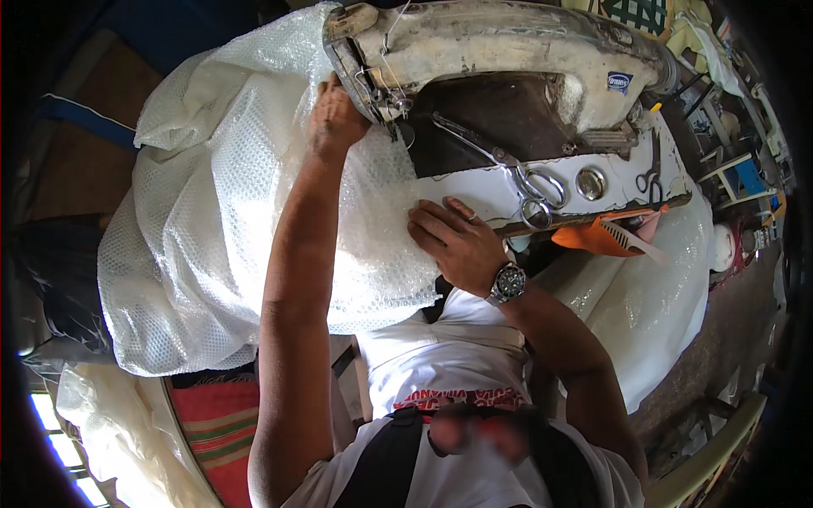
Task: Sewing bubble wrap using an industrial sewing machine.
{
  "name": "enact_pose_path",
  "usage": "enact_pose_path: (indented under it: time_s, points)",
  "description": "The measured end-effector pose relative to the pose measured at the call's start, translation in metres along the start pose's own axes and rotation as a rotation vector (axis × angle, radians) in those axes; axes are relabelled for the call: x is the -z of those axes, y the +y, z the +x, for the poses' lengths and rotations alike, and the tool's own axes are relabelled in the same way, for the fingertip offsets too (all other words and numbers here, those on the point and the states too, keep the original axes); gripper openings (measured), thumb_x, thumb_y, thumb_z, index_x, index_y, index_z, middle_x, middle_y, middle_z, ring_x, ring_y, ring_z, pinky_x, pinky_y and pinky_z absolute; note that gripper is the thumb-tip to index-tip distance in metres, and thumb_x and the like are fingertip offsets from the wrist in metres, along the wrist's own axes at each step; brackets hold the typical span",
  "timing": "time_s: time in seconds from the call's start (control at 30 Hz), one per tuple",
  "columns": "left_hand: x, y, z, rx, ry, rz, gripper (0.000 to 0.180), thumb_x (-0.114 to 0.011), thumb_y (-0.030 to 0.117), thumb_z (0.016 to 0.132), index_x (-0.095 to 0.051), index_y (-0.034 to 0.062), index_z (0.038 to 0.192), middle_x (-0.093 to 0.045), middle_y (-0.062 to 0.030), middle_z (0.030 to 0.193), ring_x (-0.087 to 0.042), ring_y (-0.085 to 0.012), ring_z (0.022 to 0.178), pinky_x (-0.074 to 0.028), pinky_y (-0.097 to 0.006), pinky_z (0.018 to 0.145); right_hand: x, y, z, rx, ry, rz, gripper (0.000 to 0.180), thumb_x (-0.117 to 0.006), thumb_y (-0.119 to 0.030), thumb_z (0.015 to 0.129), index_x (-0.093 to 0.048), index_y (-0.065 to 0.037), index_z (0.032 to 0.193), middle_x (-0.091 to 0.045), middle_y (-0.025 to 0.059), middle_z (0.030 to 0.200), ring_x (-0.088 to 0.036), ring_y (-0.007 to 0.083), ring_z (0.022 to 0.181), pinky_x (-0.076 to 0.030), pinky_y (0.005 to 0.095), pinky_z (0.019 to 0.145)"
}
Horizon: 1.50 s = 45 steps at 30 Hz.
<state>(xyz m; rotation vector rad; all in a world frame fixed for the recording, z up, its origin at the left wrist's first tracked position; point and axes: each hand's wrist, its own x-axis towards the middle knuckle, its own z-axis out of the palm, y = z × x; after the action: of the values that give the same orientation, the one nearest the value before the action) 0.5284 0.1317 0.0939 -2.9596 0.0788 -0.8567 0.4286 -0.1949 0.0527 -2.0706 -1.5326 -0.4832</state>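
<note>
A large, crumpled sheet of clear bubble wrap (246,186) spreads over the left of the worktable and under the head of a worn, cream-coloured sewing machine (483,42). Close beside the machine's needle end, my left hand (337,118) is closed on the bubble wrap; the machine head partly hides its fingers. My right hand (457,245), with a ring and a wristwatch, rests on the wrap's right edge, fingers stretched out and slightly apart. Thread runs down the machine's front to the needle area.
Large metal scissors (517,173), a small round metal dish (590,182) and dark-handled scissors (650,173) lie on the white tabletop (474,193). An orange cloth item (597,237) hangs at its front edge. More plastic sheeting (652,296) drapes down at the right.
</note>
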Motion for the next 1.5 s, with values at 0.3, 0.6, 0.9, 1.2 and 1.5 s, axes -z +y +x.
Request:
enact_pose_path:
  time_s: [0.3,0.6,0.9,1.2,1.5]
  points:
    - [-0.027,-0.023,-0.016,-0.063,-0.051,-0.721,0.038,-0.085,0.026,0.082,-0.076,0.0079,0.115,-0.077,-0.0160,0.107,-0.074,-0.0272,0.094,-0.057,-0.038,0.087,0.009,0.008,0.003,0.051,-0.083,0.070,0.037,-0.064,-0.006,0.085,-0.069,-0.006,0.121,-0.062,0.0068,0.137,-0.055,0.0255,0.137,-0.045,0.0473,0.115]
    - [-0.012,-0.008,-0.017,-0.039,-0.115,-0.614,0.032,-0.077,0.021,0.083,-0.076,0.0137,0.114,-0.074,-0.0153,0.112,-0.069,-0.0344,0.104,-0.054,-0.042,0.094,0.013,0.010,0.011,0.084,-0.127,0.160,0.035,-0.063,-0.002,0.084,-0.070,-0.002,0.118,-0.064,0.0104,0.132,-0.057,0.0306,0.135,-0.046,0.0470,0.116]
    - [-0.003,0.009,-0.020,0.108,-0.038,-0.244,0.037,-0.071,0.018,0.086,-0.070,0.0160,0.123,-0.065,-0.0083,0.127,-0.061,-0.0344,0.119,-0.051,-0.047,0.102,0.014,0.017,0.029,0.106,-0.211,0.197,0.034,-0.063,0.003,0.083,-0.069,0.001,0.115,-0.064,0.0133,0.126,-0.061,0.0331,0.130,-0.049,0.0483,0.114]
    - [-0.001,0.014,-0.013,0.194,-0.076,-0.206,0.035,-0.068,0.022,0.092,-0.067,0.0160,0.126,-0.063,-0.0082,0.132,-0.060,-0.0334,0.123,-0.049,-0.046,0.106,0.013,0.018,0.036,0.065,-0.261,0.163,0.024,-0.060,-0.009,0.093,-0.068,0.000,0.114,-0.063,0.0134,0.125,-0.058,0.0322,0.133,-0.045,0.0472,0.116]
    - [-0.007,0.008,-0.003,0.217,-0.114,-0.177,0.029,-0.061,0.019,0.095,-0.065,0.0160,0.123,-0.060,-0.0087,0.133,-0.060,-0.0334,0.122,-0.051,-0.046,0.103,0.010,0.023,0.051,0.085,-0.255,0.143,0.027,-0.063,-0.006,0.089,-0.068,0.000,0.114,-0.063,0.0129,0.124,-0.059,0.0320,0.131,-0.047,0.0464,0.115]
